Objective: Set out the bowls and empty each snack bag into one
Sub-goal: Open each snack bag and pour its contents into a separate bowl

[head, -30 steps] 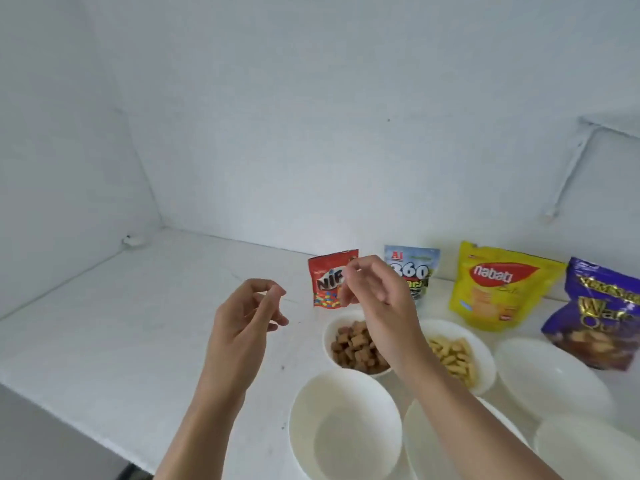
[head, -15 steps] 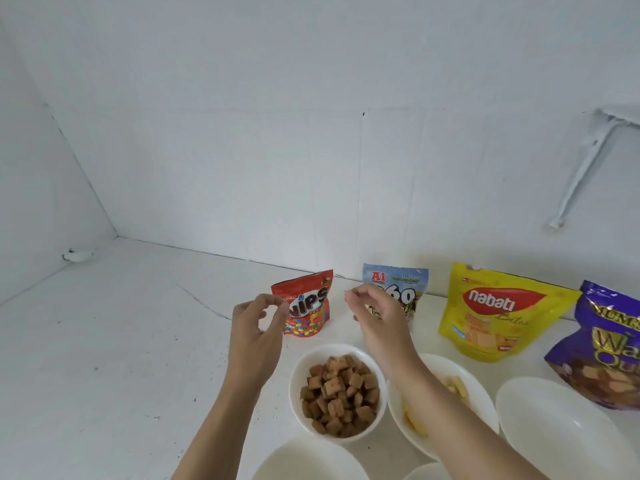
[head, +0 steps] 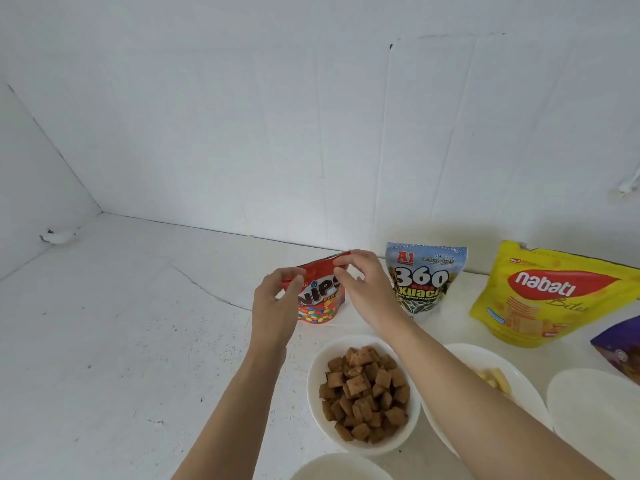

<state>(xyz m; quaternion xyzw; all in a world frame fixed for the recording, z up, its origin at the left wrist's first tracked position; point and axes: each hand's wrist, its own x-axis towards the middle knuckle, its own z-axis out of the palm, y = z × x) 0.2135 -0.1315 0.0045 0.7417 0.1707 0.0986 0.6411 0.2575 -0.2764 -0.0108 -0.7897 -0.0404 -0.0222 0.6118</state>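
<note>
A small red Nips bag [head: 320, 299] stands on the white counter near the back wall. My left hand [head: 277, 306] pinches its top left corner and my right hand [head: 363, 292] pinches its top edge on the right. In front of it stands a white bowl [head: 315, 375] full of brown square snacks. To its right a second white bowl [head: 519, 386] holds pale yellow sticks, partly hidden by my right forearm. A blue and white 360 sunflower-seed bag [head: 424, 278], a yellow Nabati bag [head: 540, 296] and a purple bag [head: 620, 348] stand along the back.
An empty white bowl [head: 595, 410] sits at the right edge and another bowl's rim [head: 339, 467] shows at the bottom. White walls [head: 242, 133] close the counter at the back and left. A small white object [head: 57, 236] lies in the far left corner.
Both hands moved forward from above the bowls to the red Nips bag and took hold of its top. The camera view shifted closer and leftward.
</note>
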